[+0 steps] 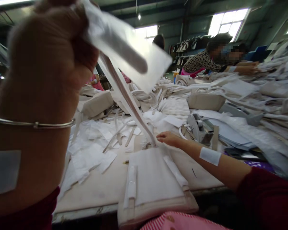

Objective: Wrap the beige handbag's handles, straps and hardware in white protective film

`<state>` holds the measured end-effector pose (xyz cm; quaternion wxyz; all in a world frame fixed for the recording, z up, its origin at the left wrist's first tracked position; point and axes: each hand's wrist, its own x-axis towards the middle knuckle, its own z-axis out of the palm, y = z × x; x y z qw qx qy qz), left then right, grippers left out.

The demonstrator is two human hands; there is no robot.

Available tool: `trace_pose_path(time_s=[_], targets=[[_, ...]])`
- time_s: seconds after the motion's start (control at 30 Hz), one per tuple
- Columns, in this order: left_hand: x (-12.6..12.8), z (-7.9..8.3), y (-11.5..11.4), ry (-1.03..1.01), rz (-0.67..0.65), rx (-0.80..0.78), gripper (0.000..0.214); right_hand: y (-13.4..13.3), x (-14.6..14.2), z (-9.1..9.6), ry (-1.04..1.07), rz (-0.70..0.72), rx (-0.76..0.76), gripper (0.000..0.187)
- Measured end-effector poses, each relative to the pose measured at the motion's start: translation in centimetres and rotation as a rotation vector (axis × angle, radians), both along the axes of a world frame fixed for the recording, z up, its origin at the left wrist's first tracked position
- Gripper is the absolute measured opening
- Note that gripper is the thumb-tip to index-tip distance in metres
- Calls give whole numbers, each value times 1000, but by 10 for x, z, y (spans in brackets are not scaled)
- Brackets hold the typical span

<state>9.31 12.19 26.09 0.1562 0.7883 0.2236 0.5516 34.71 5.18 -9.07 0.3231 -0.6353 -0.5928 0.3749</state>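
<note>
Raised close to the camera at the upper left, my left hand [50, 54] is closed on a long beige strap [132, 103]. Thin translucent white wrapping [158, 64] covers part of the strap and sticks out from my fist. The strap runs down to the top of a pale beige bag [134, 215] at the table's front edge. White sheeting [156, 175] lies over the bag's front, and white wraps [132, 182] cover its two side bands. My right hand [169, 139] is at the bag's upper right edge, its fingers closed together there; the fingertips are partly hidden.
Crumpled white paper [93, 150] and loose strips litter the table left of the bag. Beige bag pieces [98, 103] are heaped behind. A grey tape dispenser [199, 127] stands right of centre. Across the pile, a person in a spotted top [199, 62] leans over the table.
</note>
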Motion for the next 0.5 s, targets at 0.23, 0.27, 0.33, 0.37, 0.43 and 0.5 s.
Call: trace_pose_path(time_s=[0.23,0.27,0.33,0.37,0.43,0.5], targets=[[36,-122,-48,-202,-258,-537,53,-33,-29,112,775,227,50,75],[38,-138,-47,-158,-257,-561,54,-41,-38,118,879,272,20,74],[40,-162,-43,-105,-240,-593,56,-54,-56,120,941,259,-10,60],[40,-171,-41,-83,-228,-602,57,-58,-63,116,928,226,-12,53],[38,-183,-38,-75,-190,-614,63,-63,-73,105,871,168,-20,44],[34,-191,-40,-151,-188,-682,72,-65,-77,95,845,134,-42,44]])
